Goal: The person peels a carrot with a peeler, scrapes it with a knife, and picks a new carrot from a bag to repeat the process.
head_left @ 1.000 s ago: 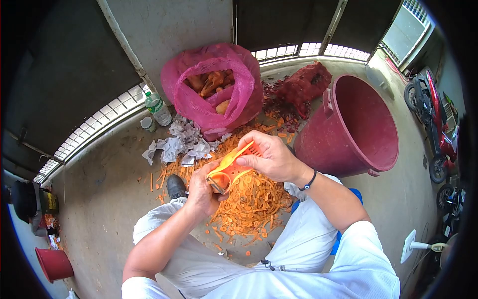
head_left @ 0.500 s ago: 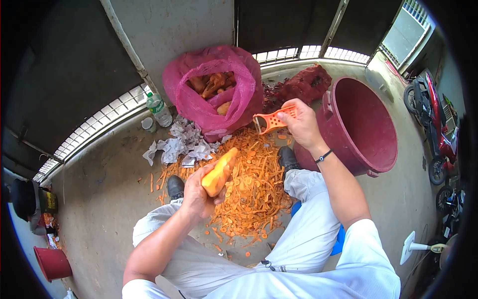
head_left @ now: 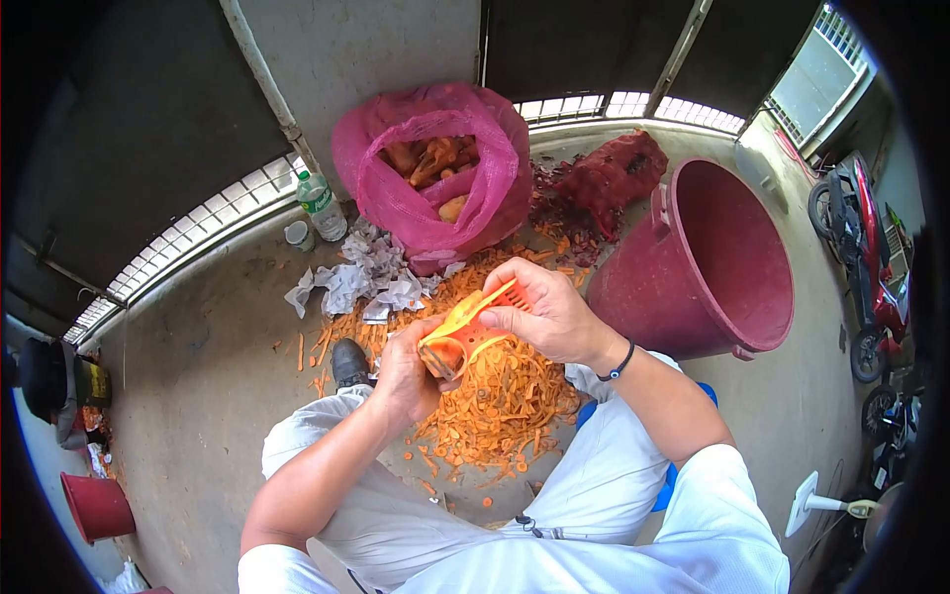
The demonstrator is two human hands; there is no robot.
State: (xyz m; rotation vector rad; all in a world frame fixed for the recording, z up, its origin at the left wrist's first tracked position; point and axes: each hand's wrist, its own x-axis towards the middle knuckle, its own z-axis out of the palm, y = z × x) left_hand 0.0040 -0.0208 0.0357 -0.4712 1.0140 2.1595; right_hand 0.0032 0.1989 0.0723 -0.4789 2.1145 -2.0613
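Observation:
My left hand [head_left: 404, 376] is closed around a thick orange carrot [head_left: 445, 352], whose broad end is toward me. In my right hand [head_left: 554, 317] is an orange plastic peeler [head_left: 485, 337] with holes in its body, gripped by the handle. The peeler lies against the carrot, though the exact contact of its blade is hard to make out. Below both hands, a heap of carrot peelings [head_left: 495, 406] covers the floor between my legs.
A pink mesh sack [head_left: 485, 213] holding carrots stands ahead. Right of it are a red mesh sack [head_left: 614, 183] and a large maroon tub [head_left: 643, 282]. Crumpled paper [head_left: 361, 272], a plastic bottle [head_left: 322, 208] and a cup [head_left: 298, 235] sit left. Motorcycles [head_left: 861, 257] stand far right.
My right hand has brought the peeler down and left onto the carrot. The carrot has turned in my left hand, its broad end now toward me. The view has shifted slightly.

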